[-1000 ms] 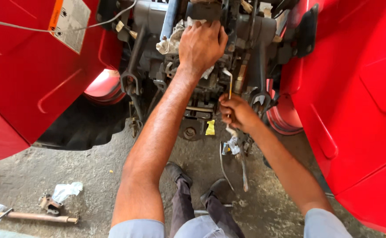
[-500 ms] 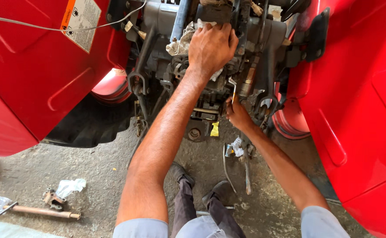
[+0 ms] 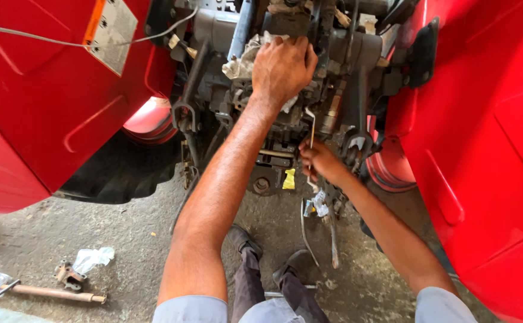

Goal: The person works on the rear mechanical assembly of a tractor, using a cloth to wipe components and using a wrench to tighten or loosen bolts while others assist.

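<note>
Stained concrete floor lies below the rear of a red tractor, seen from above. At twelve o'clock the left hand (image 3: pixel 280 69) presses flat, fingers spread, on a dirty white rag (image 3: pixel 242 58) over the grey housing (image 3: pixel 216 30), apparently to brace. Just below centre, the right hand (image 3: pixel 321 162) clenches a bent metal key (image 3: pixel 311 128), its tip up in the linkage. At seven o'clock lies a loose rusty rod (image 3: pixel 55 293).
</note>
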